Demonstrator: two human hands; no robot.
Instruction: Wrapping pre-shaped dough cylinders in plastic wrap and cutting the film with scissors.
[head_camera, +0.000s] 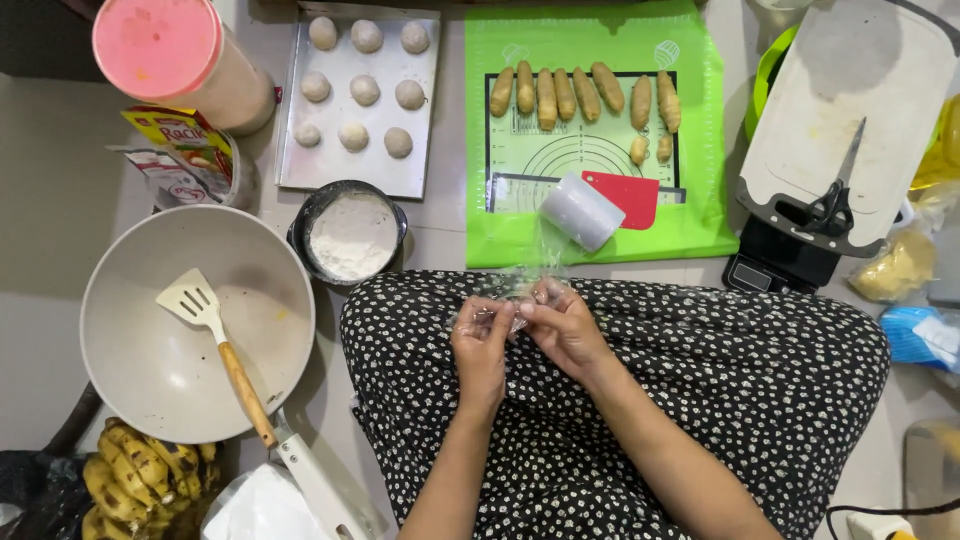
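Observation:
My left hand (482, 345) and my right hand (562, 322) meet above my lap, both pinching a thin sheet of clear plastic film (515, 290). The film runs up to a white roll (582, 211) lying on the near edge of a green baking mat (700, 150). A red scraper (630, 195) lies beside the roll. Several long dough rolls (560, 95) are lined up across the mat's far part, with two small pieces (650, 148) below them.
A metal tray (425, 110) of round dough balls lies left of the mat. A bowl of flour (352, 234), a large pan (140, 370) with a spatula (215, 335), bananas (135, 475), a pink-lidded jar (170, 50), scissors (835, 195) on a white board and a scale (775, 265) surround me.

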